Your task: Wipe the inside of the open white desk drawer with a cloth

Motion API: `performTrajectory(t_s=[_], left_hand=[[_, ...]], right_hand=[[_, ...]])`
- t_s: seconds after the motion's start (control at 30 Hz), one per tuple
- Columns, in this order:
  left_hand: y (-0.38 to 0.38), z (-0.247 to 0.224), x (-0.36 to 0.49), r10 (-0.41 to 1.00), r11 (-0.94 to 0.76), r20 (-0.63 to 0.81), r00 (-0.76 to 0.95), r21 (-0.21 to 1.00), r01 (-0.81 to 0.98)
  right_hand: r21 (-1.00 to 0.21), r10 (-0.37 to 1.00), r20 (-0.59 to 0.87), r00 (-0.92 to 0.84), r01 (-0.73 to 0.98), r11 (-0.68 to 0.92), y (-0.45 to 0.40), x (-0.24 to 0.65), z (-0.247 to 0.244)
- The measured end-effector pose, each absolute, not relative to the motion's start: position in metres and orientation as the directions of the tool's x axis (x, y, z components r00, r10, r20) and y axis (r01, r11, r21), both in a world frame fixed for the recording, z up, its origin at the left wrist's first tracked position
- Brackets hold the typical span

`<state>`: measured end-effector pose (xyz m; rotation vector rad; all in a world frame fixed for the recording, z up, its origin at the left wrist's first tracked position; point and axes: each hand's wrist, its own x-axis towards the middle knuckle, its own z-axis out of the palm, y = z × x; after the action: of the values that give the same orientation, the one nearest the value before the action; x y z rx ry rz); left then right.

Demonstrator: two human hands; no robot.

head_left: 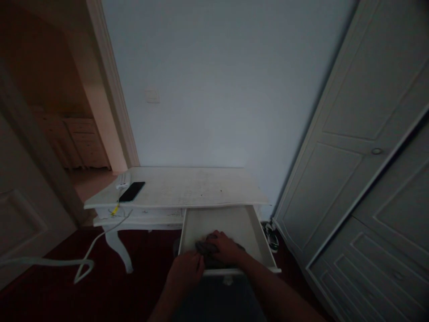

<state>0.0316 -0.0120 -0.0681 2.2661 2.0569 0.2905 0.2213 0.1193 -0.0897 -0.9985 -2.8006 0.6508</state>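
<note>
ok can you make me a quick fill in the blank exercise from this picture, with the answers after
1. The black smartphone lies toward the ____ end of the white table.
2. The right hand touches a dark cloth inside the open ____.
3. The floor under the table is dark ____.
4. A light switch is mounted on the pale ____.

Missing words: left; drawer; red; wall.
</note>
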Motion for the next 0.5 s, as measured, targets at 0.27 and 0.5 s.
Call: performTrajectory(t_s=[0.27, 0.5], left_hand=[[-0.008, -0.090, 0.030, 0.981, -0.132, 0.159, 0.111, 0.129, 0.983], [-0.005, -0.110, 0.027, 0.947, -0.164, 0.292, 0.134, 0.080, 0.983]], right_hand=[[-0.377, 0.907, 0.022, -0.420, 0.837, 0.397, 0.175, 0.269, -0.086], [-0.360, 0.979, 0.037, -0.200, 0.911, 0.200, 0.188, 0.230, -0.093]])
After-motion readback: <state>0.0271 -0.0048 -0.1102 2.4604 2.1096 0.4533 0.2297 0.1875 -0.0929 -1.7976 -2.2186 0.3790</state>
